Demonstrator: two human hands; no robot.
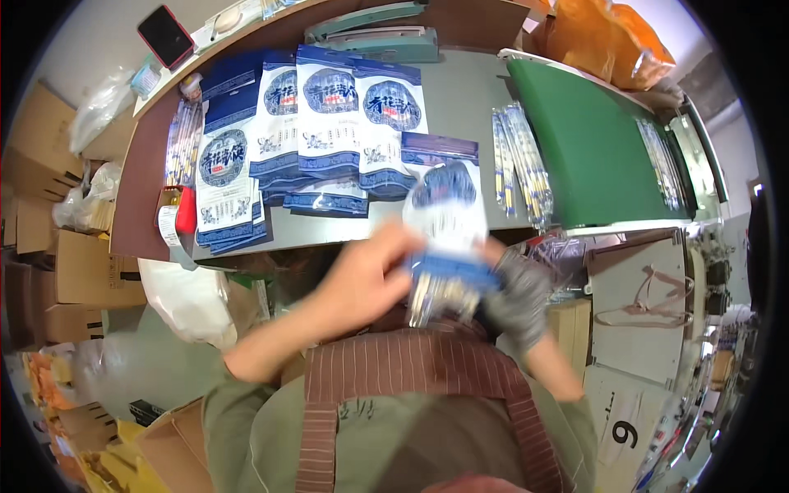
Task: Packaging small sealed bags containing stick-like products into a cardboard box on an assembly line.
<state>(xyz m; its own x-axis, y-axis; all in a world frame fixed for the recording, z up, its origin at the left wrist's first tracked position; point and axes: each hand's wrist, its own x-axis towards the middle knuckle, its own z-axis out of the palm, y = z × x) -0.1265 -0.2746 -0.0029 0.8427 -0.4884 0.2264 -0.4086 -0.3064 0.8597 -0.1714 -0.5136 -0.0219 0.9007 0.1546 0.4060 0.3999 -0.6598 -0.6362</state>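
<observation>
A blue-and-white flat pouch is in front of my chest, its dark blue end pointing away from me. My bare left hand pinches its left edge. On the opposite edge, my right hand in a grey glove has its fingers closed around the lower corner. A bundle of slim wrapped sticks shows at the pouch's near end; blur hides whether it is partly inside or underneath. Stacks of similar pouches lie on the grey tabletop beyond my left hand.
More wrapped sticks lie right of the pouches, beside a green board. A teal sealing machine stands at the back. A red tape dispenser is at the left, near another stick bundle. Cardboard boxes stand far left.
</observation>
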